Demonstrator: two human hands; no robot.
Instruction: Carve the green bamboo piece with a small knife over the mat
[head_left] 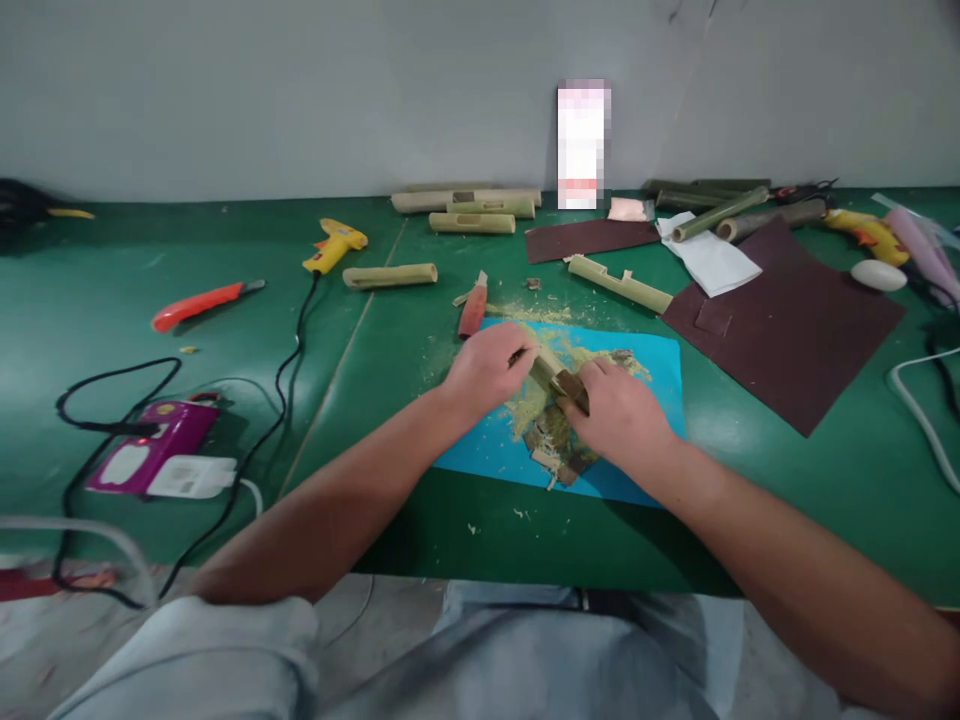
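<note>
Clamps closed grip on pale-green bamboo tube point(549, 366) (left hand point(489, 362)), dark-brown strip point(573, 391) (right hand point(621, 408)), right of illegibly labelled white adapter point(191, 478).

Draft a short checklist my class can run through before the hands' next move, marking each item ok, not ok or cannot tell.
1. Left hand grips the bamboo tube: ok.
2. Right hand holds the brown sandpaper piece against the tube: ok.
3. Blue sheet lies under the work: ok.
4. Sheet free of dust and scraps: not ok.
5. Red-handled knife lies apart from both hands: ok.
6. Yellow glue gun is cool: cannot tell.
</note>
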